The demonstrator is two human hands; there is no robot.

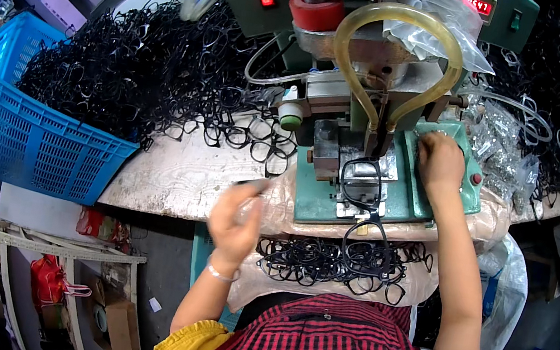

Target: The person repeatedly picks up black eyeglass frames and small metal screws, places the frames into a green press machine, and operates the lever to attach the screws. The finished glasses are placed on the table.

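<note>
Left hand (235, 225) half-curled, blurred; dark piece (254, 185) at fingertips, can't tell if gripped. Right hand (443, 162) inside green tray (468, 197), grip hidden. Black eyeglass frame (369, 216) lies below press (367, 49).

Black glasses frame (374, 217), one end overhanging the green base (315, 206), blurred dark piece (254, 184) at left hand (235, 223)
</note>
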